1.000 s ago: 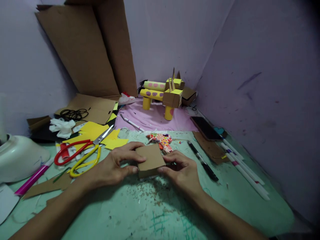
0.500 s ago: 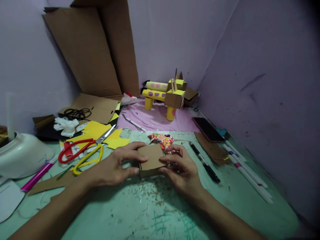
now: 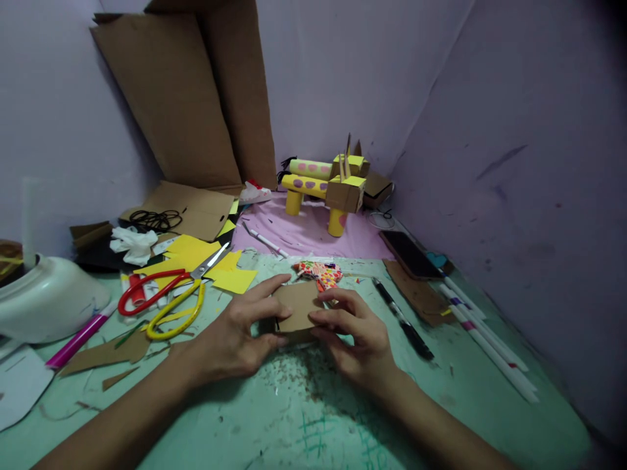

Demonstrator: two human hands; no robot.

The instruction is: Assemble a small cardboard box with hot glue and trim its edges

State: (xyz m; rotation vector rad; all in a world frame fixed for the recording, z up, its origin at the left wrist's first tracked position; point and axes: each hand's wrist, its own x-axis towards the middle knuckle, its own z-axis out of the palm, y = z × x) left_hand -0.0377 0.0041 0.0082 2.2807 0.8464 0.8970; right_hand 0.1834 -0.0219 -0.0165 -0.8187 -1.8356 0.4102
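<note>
The left hand and the right hand pinch a small cardboard box between them, thumbs low on its near side and fingers on its top; the box is low over the green desk, just behind scattered crumbs; whether it touches the desk I cannot tell. Scissors lie left of the box, partly over yellow paper; a black pen lies to the right; two yellow cardboard animals stand behind, on pink cloth.
</note>
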